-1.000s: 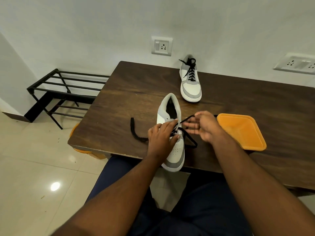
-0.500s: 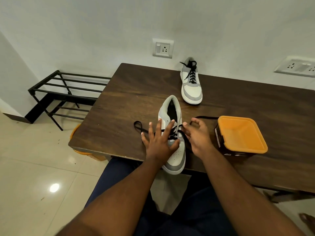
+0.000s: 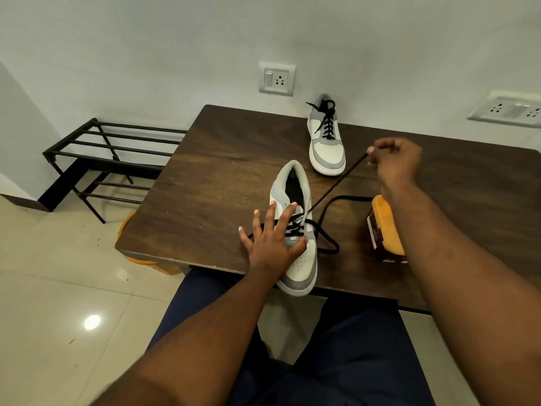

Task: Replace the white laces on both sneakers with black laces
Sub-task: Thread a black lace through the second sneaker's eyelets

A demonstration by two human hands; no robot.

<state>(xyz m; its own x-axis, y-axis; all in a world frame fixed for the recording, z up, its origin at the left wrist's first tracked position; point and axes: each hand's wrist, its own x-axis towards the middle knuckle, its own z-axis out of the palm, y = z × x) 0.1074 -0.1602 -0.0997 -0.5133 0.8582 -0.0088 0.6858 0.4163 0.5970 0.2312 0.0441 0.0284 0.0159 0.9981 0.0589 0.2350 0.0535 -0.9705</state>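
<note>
While the left hand [image 3: 270, 244] lies flat w/ straight fingers on the near grey-and-white sneaker [image 3: 295, 230] at the dark wooden table [image 3: 205, 177] edge, right hand [image 3: 395, 165] pinches the black lace [image 3: 336, 186] taut; pull steady along the eyelet line, keep shoe pinned so it doesn't slide off

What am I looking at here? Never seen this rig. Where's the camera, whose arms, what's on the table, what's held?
No machine: a person wears one wide-angle camera on the head, looking down at their own hands. The left hand presses flat, fingers spread, on the near sneaker. The right hand pinches the black lace and draws it taut from that shoe. On the wooden table also stand a second sneaker, already laced black, and an orange-lidded box.
</note>
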